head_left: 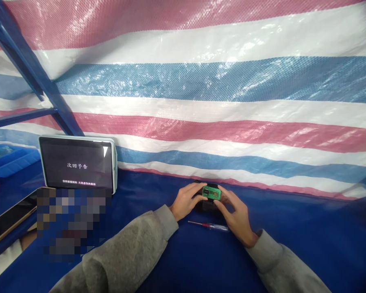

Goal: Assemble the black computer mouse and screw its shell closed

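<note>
A small green circuit board [211, 193] with dark parts on it is held up between my two hands. Fingers and thumb of my left hand [186, 200] pinch its left end. At its right end, my right hand [235, 211] grips it the same way. Behind and below the board is a black object [208, 206], mostly hidden, whose kind I cannot make out. Just below it on the blue surface lies a screwdriver [212, 226] with a clear handle and a red collar, its thin shaft pointing left. Neither hand touches the screwdriver.
A tablet [77, 165] stands propped at the left, lit with white text. Beside it lie a phone [14, 215] and a blurred-out patch. A blue tray [15, 160] sits at far left. Striped sheeting [216, 81] hangs behind the blue table [308, 240].
</note>
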{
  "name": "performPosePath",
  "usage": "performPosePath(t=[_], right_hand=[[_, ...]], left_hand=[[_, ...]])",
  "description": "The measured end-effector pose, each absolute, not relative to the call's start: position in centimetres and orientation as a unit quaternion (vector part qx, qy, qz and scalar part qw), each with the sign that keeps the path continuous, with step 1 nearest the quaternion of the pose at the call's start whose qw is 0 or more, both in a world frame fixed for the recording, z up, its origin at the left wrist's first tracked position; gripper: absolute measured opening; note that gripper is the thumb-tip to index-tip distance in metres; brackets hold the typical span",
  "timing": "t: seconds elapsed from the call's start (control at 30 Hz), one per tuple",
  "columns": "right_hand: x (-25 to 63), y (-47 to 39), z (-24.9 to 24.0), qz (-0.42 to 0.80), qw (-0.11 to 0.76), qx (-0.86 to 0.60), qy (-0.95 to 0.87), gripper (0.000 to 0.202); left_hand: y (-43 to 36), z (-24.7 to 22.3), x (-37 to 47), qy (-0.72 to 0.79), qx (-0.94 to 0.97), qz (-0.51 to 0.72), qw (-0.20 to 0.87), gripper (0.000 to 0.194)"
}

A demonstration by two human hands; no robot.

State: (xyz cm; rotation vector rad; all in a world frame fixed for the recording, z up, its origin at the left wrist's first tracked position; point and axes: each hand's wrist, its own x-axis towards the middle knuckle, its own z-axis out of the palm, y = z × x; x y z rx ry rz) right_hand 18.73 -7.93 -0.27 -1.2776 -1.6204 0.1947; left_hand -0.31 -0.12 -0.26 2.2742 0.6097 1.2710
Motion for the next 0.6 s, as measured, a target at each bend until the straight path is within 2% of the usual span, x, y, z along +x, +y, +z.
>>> performPosePath(t=[0.6], right_hand=[[18.79,-7.84,-0.41,0.087,0.515,-0.528,-0.670,0.040]], left_hand=[[-0.20,-0.07,-0.26,0.224,0.827,0.462,0.230,0.038]])
